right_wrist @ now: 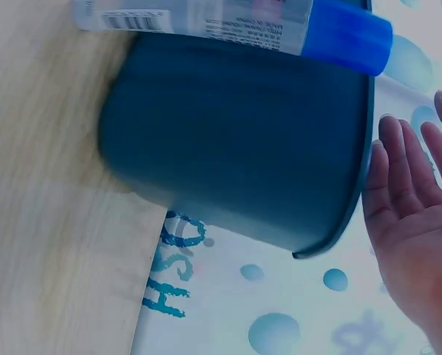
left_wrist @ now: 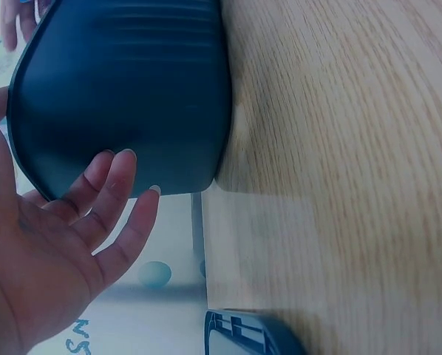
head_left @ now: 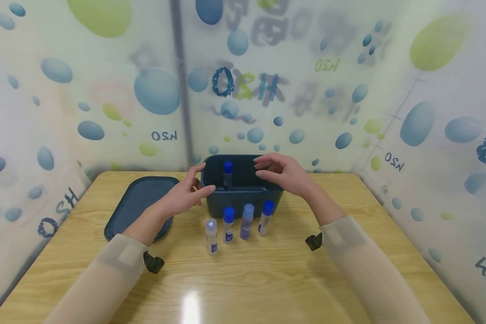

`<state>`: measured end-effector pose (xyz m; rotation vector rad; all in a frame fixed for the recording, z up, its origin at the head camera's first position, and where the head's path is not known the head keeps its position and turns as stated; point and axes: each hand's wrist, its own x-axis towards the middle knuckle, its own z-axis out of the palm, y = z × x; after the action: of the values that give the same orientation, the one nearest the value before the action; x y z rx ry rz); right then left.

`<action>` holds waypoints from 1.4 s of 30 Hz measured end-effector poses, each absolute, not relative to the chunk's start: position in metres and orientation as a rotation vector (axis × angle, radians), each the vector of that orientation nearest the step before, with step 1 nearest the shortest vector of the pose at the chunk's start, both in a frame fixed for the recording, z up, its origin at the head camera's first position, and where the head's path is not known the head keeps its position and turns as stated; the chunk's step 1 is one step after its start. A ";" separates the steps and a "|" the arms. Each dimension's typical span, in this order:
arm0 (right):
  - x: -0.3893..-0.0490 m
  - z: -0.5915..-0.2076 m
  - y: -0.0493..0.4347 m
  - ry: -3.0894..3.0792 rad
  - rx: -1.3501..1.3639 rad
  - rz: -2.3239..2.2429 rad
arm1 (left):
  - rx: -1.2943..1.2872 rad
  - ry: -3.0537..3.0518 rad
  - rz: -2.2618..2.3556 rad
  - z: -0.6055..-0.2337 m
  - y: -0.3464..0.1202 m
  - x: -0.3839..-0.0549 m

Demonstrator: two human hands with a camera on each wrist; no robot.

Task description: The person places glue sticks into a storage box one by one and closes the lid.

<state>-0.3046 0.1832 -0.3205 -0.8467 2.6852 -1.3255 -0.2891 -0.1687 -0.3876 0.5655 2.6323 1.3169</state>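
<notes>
A dark blue plastic bin (head_left: 243, 202) stands upright in the middle of the table, its opening facing up. My left hand (head_left: 186, 191) is at its left end, thumb by the front rim and fingers spread along the outer end wall (left_wrist: 154, 103). Over the bin's right end hovers my right hand (head_left: 283, 173), its fingers loosely bent and holding nothing. One slim bottle with a dark blue cap (head_left: 227, 175) stands inside the bin; its lower part is hidden by the front wall. In the right wrist view, a blue-capped bottle (right_wrist: 206, 21) with a barcode label crosses the bin's wall.
Several slim clear bottles stand in a row before the bin: a pale-capped one (head_left: 212, 236), a dark-blue-capped one (head_left: 228, 225), a light-blue-capped one (head_left: 247, 221) and another dark-blue-capped one (head_left: 266, 218). A dark blue lid (head_left: 139, 202) lies left. Patterned curtains (head_left: 243, 112) surround the table.
</notes>
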 end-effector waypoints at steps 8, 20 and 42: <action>-0.277 -0.327 0.205 2.703 -0.831 -1.343 | 0.563 2.633 1.317 -0.389 -0.170 -0.292; -0.248 -0.342 0.222 2.679 -0.834 -1.303 | 0.561 2.633 1.326 -0.389 -0.169 -0.292; -0.242 -0.374 0.220 2.563 -0.777 -1.348 | 0.555 2.622 1.334 -0.389 -0.169 -0.291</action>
<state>-0.2424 0.2196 -0.3737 -0.7767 2.5626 -1.3483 -0.2905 -0.1688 -0.3891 0.5548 2.6220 1.3340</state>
